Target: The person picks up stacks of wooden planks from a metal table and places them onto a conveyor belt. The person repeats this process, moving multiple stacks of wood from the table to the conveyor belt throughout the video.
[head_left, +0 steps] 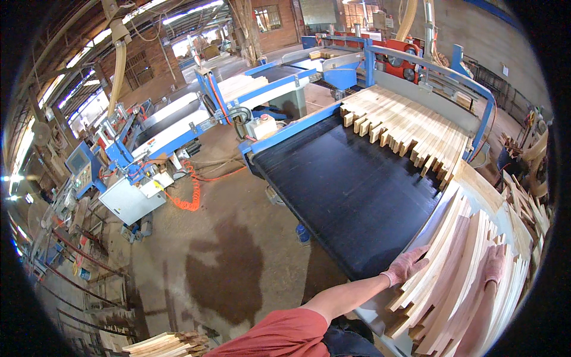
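Observation:
My left hand (408, 266), in a pinkish work glove, rests against the left edge of a bundle of long wooden strips (457, 262), its fingers stretched out. Over on the bundle's right side lies my right hand (494, 265), also gloved, with its fingers pointing away from me along the strips. The strips lie side by side on a pale metal side table (376, 309), their near ends uneven. Beyond them, a row of similar strips (404, 122) sits at the far end of a black conveyor belt (351, 184). Neither hand is wrapped round a strip.
A blue frame (428, 56) spans the belt's far end. Left of the belt stand another blue machine (172, 134), a grey cabinet (132, 199) and a coiled orange hose (189, 191). More strips (166, 345) are stacked at the lower left; scrap wood (529, 205) lies far right.

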The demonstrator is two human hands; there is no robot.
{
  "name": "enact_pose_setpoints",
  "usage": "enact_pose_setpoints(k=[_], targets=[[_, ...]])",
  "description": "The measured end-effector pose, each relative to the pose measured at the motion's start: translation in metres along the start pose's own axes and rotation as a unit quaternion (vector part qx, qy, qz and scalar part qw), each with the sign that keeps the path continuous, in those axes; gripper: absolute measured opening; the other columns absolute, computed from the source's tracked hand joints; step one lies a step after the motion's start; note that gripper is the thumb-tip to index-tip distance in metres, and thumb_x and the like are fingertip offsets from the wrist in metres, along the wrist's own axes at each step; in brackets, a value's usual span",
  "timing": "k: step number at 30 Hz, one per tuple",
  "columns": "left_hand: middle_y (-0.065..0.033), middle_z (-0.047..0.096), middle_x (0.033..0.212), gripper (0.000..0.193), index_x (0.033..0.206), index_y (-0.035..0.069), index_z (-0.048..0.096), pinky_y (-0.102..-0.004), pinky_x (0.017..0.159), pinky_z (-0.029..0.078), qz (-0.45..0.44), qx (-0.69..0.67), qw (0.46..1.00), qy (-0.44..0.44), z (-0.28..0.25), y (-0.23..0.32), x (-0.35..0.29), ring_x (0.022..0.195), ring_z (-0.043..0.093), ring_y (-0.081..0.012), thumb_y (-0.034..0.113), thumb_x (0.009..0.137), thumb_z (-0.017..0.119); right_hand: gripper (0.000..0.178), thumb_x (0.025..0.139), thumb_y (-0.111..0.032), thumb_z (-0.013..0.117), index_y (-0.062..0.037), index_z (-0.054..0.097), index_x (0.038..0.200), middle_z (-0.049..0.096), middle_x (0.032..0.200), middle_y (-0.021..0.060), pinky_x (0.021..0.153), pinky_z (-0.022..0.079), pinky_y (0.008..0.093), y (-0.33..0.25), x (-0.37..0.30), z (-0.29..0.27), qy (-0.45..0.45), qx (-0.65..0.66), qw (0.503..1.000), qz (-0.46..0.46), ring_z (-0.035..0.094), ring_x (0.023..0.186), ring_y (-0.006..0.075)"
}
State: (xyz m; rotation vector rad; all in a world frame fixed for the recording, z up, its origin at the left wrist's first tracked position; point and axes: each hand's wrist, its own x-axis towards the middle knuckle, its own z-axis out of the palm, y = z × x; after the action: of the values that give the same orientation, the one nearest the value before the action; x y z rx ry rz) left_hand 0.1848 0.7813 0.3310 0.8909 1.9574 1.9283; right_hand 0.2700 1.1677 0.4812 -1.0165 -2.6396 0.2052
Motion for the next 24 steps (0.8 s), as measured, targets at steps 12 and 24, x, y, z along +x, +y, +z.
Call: enact_pose_setpoints(k=[12, 24], targets=[[-0.0182, 0.057, 0.16, 0.062, 0.162, 0.002, 0.048, -0.0379, 0.126, 0.037, -0.022, -0.066, 0.998, 0.003, 0.006, -0.017, 0.002, 0.148, 0.053, -0.0287, 0.034, 0.111, 0.062, 0.064, 0.11, -0.045, 0.053, -0.0048, 0.05, 0.16, 0.062, 0.15, 0.0296, 0.115, 0.046, 0.0497, 0.009, 0.008, 0.016, 0.016, -0.011, 1.0, -0.003, 0.058, 0.139, 0.0469], [-0.0144, 0.055, 0.162, 0.059, 0.164, -0.001, 0.045, -0.0338, 0.125, 0.037, -0.034, -0.116, 0.993, -0.009, 0.009, -0.02, 0.005, 0.147, 0.052, -0.0211, 0.019, 0.111, 0.063, 0.07, 0.11, -0.048, 0.054, -0.0035, 0.047, 0.163, 0.055, 0.159, 0.0277, 0.123, 0.04, 0.048, 0.005, 0.006, 0.011, -0.005, -0.012, 1.0, 0.02, 0.052, 0.147, 0.0444]])
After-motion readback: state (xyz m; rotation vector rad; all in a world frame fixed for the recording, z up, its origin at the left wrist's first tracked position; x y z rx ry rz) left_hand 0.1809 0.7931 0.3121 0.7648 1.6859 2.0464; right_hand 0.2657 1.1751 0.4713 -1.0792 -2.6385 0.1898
